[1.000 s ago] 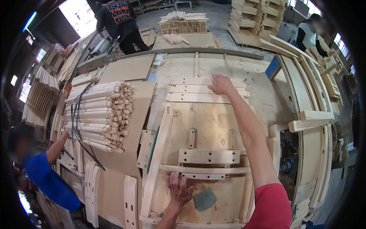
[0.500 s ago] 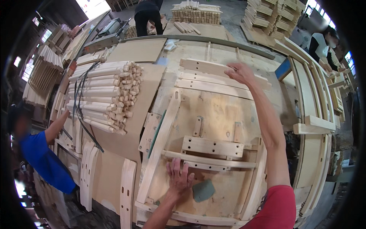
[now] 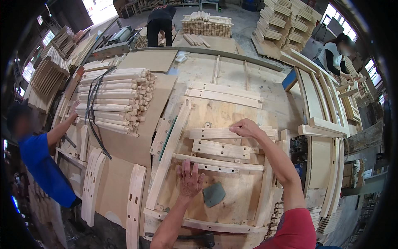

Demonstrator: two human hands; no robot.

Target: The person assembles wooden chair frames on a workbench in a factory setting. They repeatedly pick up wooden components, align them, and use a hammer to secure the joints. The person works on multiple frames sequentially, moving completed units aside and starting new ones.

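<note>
My right hand (image 3: 247, 128) is closed on a flat wooden slat (image 3: 207, 133), held just beyond a drilled wooden block (image 3: 221, 149) on the workbench (image 3: 232, 114). With fingers spread, my left hand (image 3: 190, 180) rests by the left end of a thin crossbar (image 3: 224, 163). This crossbar lies between a slanted left rail (image 3: 168, 159) and a right rail (image 3: 264, 197). Nearest me runs a drilled bottom rail (image 3: 215, 225). A dark green pad (image 3: 214, 194) lies beside my left hand. Two more slats (image 3: 226, 98) lie farther back on the bench.
A strapped bundle of wooden bars (image 3: 112, 101) lies at left on cardboard, near a co-worker in a blue shirt (image 3: 43, 168). Below the bottom rail shows a black hammer-like tool (image 3: 207, 238). Wooden frames (image 3: 331, 128) stand at right. Two other people work farther off.
My right hand has brought the slat from the back slats toward me, to just beyond the drilled block. My left hand stays by the crossbar. The view has shifted slightly.
</note>
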